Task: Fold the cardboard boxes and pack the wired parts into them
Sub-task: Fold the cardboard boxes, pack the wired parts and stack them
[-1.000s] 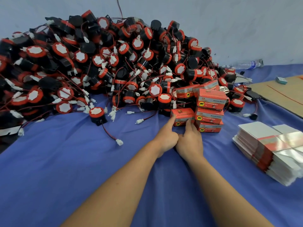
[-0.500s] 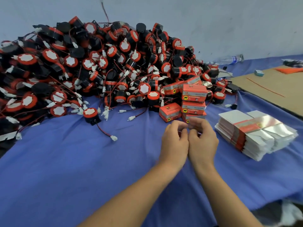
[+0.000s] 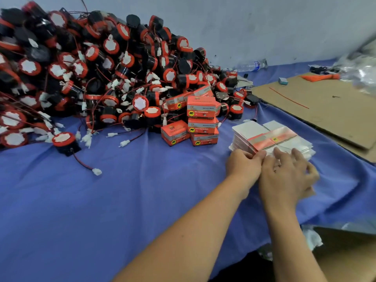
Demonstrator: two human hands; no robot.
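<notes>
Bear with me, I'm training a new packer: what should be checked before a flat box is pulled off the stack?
1. Stack of flat white-and-orange cardboard box blanks within reach: ok, the left hand and right hand are at its near edge.
2. Grip on a single blank only: cannot tell, the fingers are blurred.
3. Bare blue cloth for folding: ok, a bare stretch lies left of the hands.
4. Black-and-red round wired part ready to pack: ok, one lies loose beside the pile of wired parts.
5. Folded orange cardboard boxes apart from the stack: ok.
</notes>
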